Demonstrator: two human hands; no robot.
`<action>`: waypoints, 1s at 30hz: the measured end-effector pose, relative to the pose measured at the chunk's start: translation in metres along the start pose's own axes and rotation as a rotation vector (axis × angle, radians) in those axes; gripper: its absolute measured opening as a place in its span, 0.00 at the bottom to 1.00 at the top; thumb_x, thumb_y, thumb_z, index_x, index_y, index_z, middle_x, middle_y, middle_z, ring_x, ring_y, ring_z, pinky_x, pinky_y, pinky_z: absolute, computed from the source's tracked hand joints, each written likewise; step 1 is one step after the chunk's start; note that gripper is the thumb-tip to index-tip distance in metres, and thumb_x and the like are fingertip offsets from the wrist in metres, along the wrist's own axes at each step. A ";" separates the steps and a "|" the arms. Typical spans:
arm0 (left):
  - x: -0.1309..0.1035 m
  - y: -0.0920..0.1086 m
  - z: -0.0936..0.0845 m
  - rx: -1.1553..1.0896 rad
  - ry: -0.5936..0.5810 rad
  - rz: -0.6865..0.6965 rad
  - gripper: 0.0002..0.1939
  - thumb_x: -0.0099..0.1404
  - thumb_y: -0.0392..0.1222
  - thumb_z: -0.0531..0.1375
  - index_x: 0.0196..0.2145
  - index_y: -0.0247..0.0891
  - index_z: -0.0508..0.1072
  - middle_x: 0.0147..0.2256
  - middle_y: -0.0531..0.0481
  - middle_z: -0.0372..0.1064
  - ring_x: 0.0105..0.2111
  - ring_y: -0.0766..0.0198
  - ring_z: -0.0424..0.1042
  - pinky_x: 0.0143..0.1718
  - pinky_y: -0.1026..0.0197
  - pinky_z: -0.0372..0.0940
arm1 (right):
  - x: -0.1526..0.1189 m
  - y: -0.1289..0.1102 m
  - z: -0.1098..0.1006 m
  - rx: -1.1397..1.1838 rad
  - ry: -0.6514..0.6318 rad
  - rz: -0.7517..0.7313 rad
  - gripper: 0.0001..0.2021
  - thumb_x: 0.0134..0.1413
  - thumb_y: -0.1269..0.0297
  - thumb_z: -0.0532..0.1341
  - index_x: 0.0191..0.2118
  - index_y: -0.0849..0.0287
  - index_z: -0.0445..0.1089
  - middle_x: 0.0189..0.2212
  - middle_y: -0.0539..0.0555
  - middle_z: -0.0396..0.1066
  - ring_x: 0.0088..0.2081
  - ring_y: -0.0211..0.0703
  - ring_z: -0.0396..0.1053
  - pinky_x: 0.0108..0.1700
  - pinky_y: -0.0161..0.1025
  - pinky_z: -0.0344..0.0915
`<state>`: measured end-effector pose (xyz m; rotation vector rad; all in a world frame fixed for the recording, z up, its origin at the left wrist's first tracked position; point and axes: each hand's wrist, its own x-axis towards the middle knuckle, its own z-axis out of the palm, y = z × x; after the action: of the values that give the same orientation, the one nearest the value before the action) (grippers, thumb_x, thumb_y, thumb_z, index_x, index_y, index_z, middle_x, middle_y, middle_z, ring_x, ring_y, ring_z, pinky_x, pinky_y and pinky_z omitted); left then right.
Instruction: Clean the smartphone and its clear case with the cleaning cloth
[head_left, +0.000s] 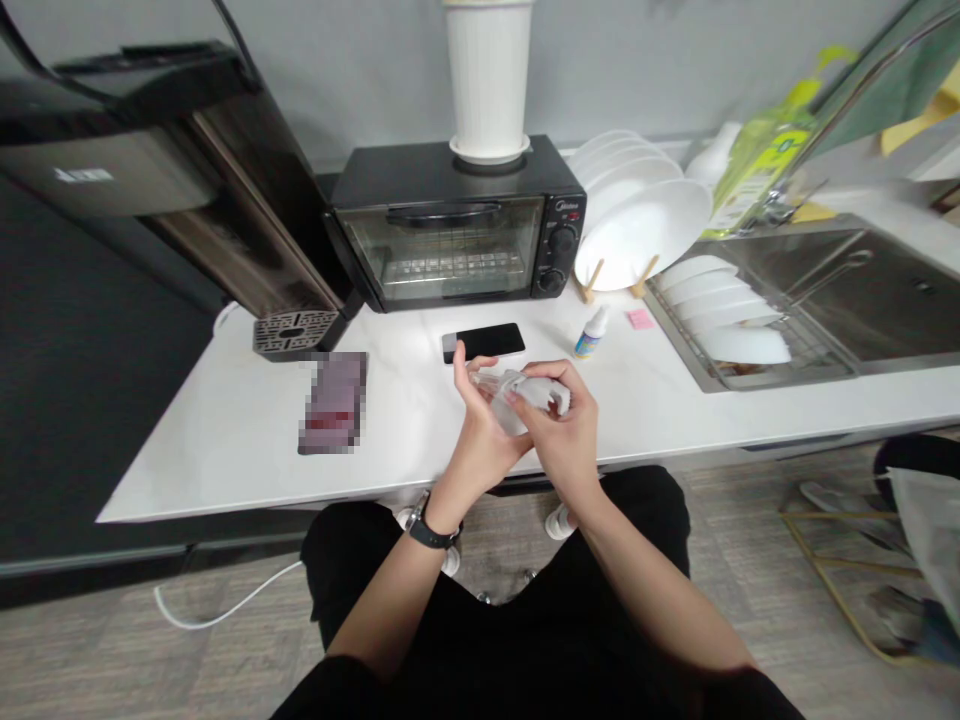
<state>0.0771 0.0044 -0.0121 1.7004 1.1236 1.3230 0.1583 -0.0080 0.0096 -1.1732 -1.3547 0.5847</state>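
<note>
Above the front part of the counter, my two hands meet around a small see-through thing that looks like a clear phone case (pixel 489 384). My left hand (pixel 480 425) cradles it from the left, with one finger sticking up. A crumpled white tissue or cloth (pixel 556 399) is pinched in my right hand (pixel 568 425) and pressed against the clear thing. My fingers hide much of both. Just behind my hands a black phone (pixel 491 342) lies flat. A small white spray bottle (pixel 592 333) with a blue label stands upright to the right of the phone.
A black toaster oven (pixel 457 240) carries a white pot (pixel 489 80). Left are a tall dispenser (pixel 247 220) and a blurred purple item (pixel 334 402). White plates (pixel 637 225), a pink note (pixel 640 319) and a sink (pixel 892 290) with a dish rack are right.
</note>
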 end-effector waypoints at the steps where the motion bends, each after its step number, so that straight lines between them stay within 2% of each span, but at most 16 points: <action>1: 0.000 -0.001 -0.001 -0.028 -0.015 -0.014 0.53 0.40 0.30 0.59 0.48 0.46 0.21 0.47 0.42 0.42 0.41 0.65 0.57 0.40 0.63 0.58 | -0.001 -0.003 0.000 0.032 -0.052 0.000 0.12 0.40 0.65 0.55 0.36 0.59 0.58 0.33 0.52 0.62 0.35 0.39 0.61 0.34 0.37 0.61; 4: 0.004 -0.001 -0.006 -0.071 -0.065 -0.020 0.54 0.39 0.31 0.60 0.48 0.45 0.19 0.47 0.43 0.42 0.41 0.65 0.58 0.39 0.62 0.59 | 0.001 -0.002 0.001 0.138 -0.203 -0.036 0.12 0.41 0.65 0.54 0.37 0.57 0.59 0.36 0.52 0.60 0.40 0.39 0.58 0.41 0.38 0.58; 6: 0.006 -0.002 -0.012 -0.049 -0.074 -0.010 0.54 0.39 0.32 0.60 0.49 0.44 0.21 0.48 0.43 0.40 0.44 0.62 0.54 0.44 0.60 0.55 | 0.005 0.007 0.003 0.223 -0.229 -0.016 0.10 0.44 0.64 0.51 0.36 0.58 0.60 0.35 0.52 0.61 0.39 0.39 0.59 0.40 0.38 0.58; 8: 0.008 -0.003 -0.020 -0.065 -0.106 -0.027 0.45 0.45 0.34 0.57 0.50 0.45 0.27 0.49 0.44 0.38 0.46 0.62 0.52 0.45 0.60 0.53 | 0.012 0.019 0.004 0.294 -0.149 0.038 0.11 0.48 0.64 0.47 0.38 0.58 0.57 0.35 0.52 0.61 0.37 0.38 0.61 0.38 0.38 0.60; 10: 0.007 -0.008 -0.030 -0.132 -0.177 -0.073 0.30 0.54 0.35 0.49 0.50 0.45 0.35 0.50 0.45 0.39 0.44 0.65 0.55 0.43 0.61 0.55 | 0.018 0.032 -0.001 0.276 -0.016 0.052 0.12 0.49 0.65 0.45 0.41 0.58 0.55 0.36 0.53 0.61 0.36 0.37 0.61 0.36 0.38 0.60; 11: 0.007 -0.012 -0.035 -0.153 -0.206 -0.100 0.24 0.57 0.35 0.44 0.50 0.44 0.38 0.49 0.45 0.43 0.43 0.66 0.57 0.42 0.62 0.55 | 0.021 0.038 -0.005 0.212 0.036 0.029 0.12 0.48 0.65 0.46 0.40 0.58 0.55 0.36 0.53 0.61 0.36 0.38 0.61 0.37 0.39 0.59; 13: 0.006 -0.020 -0.045 -0.117 -0.259 -0.139 0.20 0.59 0.34 0.40 0.49 0.42 0.41 0.44 0.45 0.54 0.40 0.68 0.60 0.40 0.62 0.57 | 0.021 0.048 -0.017 -0.006 0.056 -0.048 0.10 0.45 0.66 0.49 0.37 0.58 0.58 0.34 0.52 0.61 0.37 0.39 0.60 0.38 0.40 0.58; 15: 0.006 -0.028 -0.052 0.018 -0.332 -0.141 0.19 0.58 0.35 0.43 0.48 0.40 0.44 0.35 0.48 0.63 0.34 0.69 0.63 0.35 0.64 0.58 | 0.017 0.055 -0.028 -0.238 -0.051 -0.107 0.10 0.43 0.68 0.51 0.35 0.58 0.60 0.33 0.53 0.62 0.36 0.39 0.60 0.38 0.39 0.58; 17: 0.009 -0.033 -0.055 0.224 -0.357 -0.087 0.20 0.55 0.38 0.48 0.46 0.40 0.49 0.31 0.50 0.65 0.29 0.69 0.64 0.31 0.66 0.59 | 0.008 0.061 -0.035 -0.371 -0.186 -0.129 0.10 0.42 0.71 0.51 0.34 0.57 0.61 0.33 0.54 0.61 0.36 0.40 0.59 0.38 0.38 0.58; 20: 0.015 -0.033 -0.051 0.556 -0.282 0.039 0.24 0.48 0.43 0.55 0.44 0.40 0.55 0.34 0.49 0.61 0.31 0.65 0.63 0.32 0.65 0.58 | -0.006 0.063 -0.040 -0.418 -0.309 -0.146 0.12 0.39 0.74 0.52 0.33 0.55 0.63 0.35 0.53 0.61 0.39 0.42 0.58 0.40 0.38 0.56; 22: 0.013 -0.027 -0.045 0.734 -0.214 0.063 0.27 0.48 0.45 0.55 0.45 0.39 0.54 0.38 0.47 0.57 0.36 0.61 0.61 0.35 0.63 0.57 | -0.013 0.061 -0.046 -0.475 -0.374 -0.143 0.14 0.39 0.76 0.52 0.35 0.54 0.63 0.36 0.52 0.61 0.40 0.42 0.57 0.42 0.40 0.55; 24: 0.004 -0.019 -0.040 0.863 -0.170 0.029 0.27 0.51 0.47 0.51 0.48 0.38 0.49 0.41 0.45 0.53 0.39 0.59 0.58 0.38 0.60 0.56 | -0.016 0.059 -0.053 -0.551 -0.390 -0.112 0.16 0.41 0.77 0.50 0.37 0.55 0.62 0.37 0.52 0.60 0.41 0.42 0.56 0.43 0.41 0.55; 26: -0.011 -0.009 -0.035 0.934 -0.201 -0.002 0.30 0.52 0.49 0.49 0.50 0.37 0.44 0.43 0.44 0.52 0.41 0.58 0.56 0.39 0.58 0.55 | -0.013 0.058 -0.058 -0.596 -0.334 -0.082 0.16 0.42 0.77 0.48 0.38 0.55 0.62 0.37 0.52 0.60 0.41 0.41 0.56 0.43 0.41 0.54; 28: -0.024 -0.002 -0.032 0.972 -0.226 -0.004 0.37 0.48 0.53 0.51 0.51 0.35 0.40 0.44 0.42 0.51 0.44 0.54 0.52 0.43 0.55 0.51 | -0.006 0.057 -0.055 -0.589 -0.272 -0.085 0.15 0.43 0.77 0.47 0.38 0.56 0.61 0.38 0.53 0.59 0.42 0.40 0.55 0.44 0.40 0.54; 30: -0.030 0.000 -0.032 0.982 -0.232 -0.006 0.35 0.50 0.50 0.51 0.51 0.35 0.39 0.43 0.43 0.52 0.44 0.55 0.51 0.46 0.53 0.48 | 0.002 0.057 -0.045 -0.556 -0.268 -0.115 0.15 0.44 0.76 0.47 0.39 0.56 0.61 0.39 0.53 0.58 0.42 0.39 0.55 0.44 0.39 0.54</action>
<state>0.0426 -0.0231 -0.0158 2.4234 1.7785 0.5151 0.2175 0.0010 -0.0315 -1.4797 -1.8765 0.2918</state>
